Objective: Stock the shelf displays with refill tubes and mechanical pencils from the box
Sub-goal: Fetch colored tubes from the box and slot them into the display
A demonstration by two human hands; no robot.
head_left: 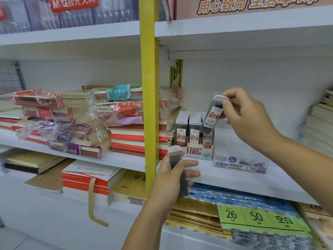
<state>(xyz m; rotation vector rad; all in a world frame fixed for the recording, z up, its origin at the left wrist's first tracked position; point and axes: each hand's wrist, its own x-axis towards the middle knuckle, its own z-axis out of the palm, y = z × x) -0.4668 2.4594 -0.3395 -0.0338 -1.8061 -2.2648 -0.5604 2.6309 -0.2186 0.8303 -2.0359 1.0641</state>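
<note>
A display box (194,152) of pencil-lead refill tubes stands on the middle white shelf (234,179), with rows of white-capped tubes in it. My right hand (248,120) pinches one dark refill tube (211,116) by its white cap, tilted, just above the box's right-hand row. My left hand (171,179) holds a few more dark refill tubes (177,166) upright in front of the shelf edge, below and left of the display. A clear mechanical-pencil display box (241,163) sits to the right of the refill box.
A yellow upright post (150,98) divides the shelving. Wrapped notebook stacks (93,123) fill the left bay. Paper stacks (319,127) rise at the far right. Blue and green label packs (259,215) and gold packs (196,212) lie on the lower shelf.
</note>
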